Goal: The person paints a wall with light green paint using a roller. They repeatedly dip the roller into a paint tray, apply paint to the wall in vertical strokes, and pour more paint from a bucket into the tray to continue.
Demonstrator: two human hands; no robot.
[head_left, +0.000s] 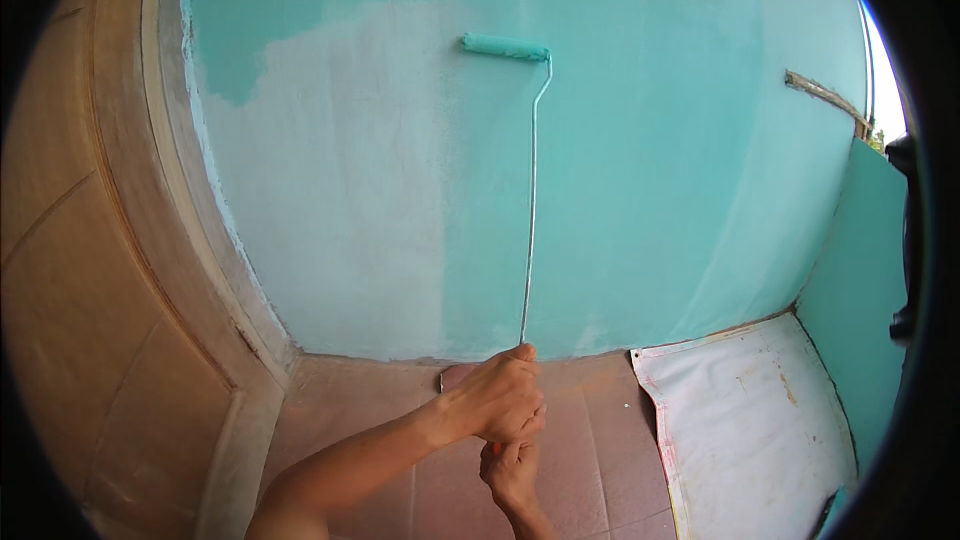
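Both of my hands are wrapped round the handle of a paint roller, one above the other. My left hand is the upper one, closed where the long metal rod enters the grip. Just below it, my right hand grips the lower part; a bit of orange handle shows between them. The teal-coated roller sleeve lies level against the wall. Wet-looking teal paint covers the wall above and right of the sleeve, while a pale patch spreads to its left and below.
A brown wooden door and its frame border the wall on the left. Reddish floor tiles run along its foot. A stained white sheet covers the floor at right, beside a teal side wall. A wooden stick juts at upper right.
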